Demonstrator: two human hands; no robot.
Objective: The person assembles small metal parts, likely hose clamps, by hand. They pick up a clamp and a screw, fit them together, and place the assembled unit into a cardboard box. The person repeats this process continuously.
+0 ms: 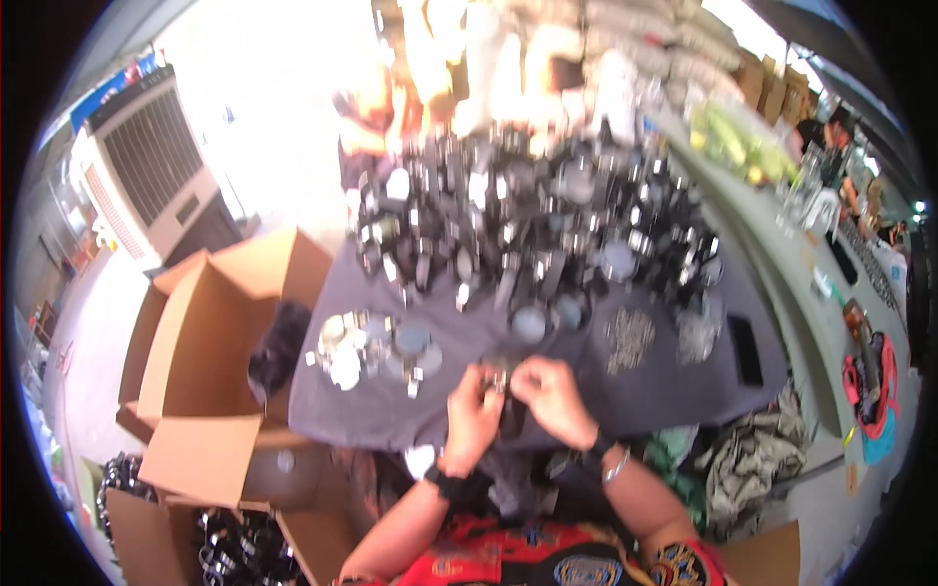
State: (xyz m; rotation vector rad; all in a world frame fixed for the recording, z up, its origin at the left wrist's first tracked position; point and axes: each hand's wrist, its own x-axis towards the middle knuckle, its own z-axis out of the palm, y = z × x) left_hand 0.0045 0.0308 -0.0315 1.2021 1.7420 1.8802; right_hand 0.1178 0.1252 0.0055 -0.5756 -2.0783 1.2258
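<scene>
Close to the near edge of the dark cloth-covered table (459,391), my left hand (473,415) and my right hand (555,396) meet over a wristwatch (509,418). Its dark strap hangs down between them; the rest is small and blurred. Both sets of fingers are closed, pinching it from either side. Just beyond lies a large heap of dark-strapped watches (528,215). Left of my hands is a group of pale round discs (342,356). To the right sit a patch of small metal pieces (630,339) and a clear plastic bag (699,332).
A black phone (745,350) lies at the table's right edge. Open cardboard boxes stand at left, one empty-looking (195,352), another with dark watches (239,547). An air cooler (151,161) is behind. Crumpled fabric (752,459) lies lower right. People sit beyond the heap.
</scene>
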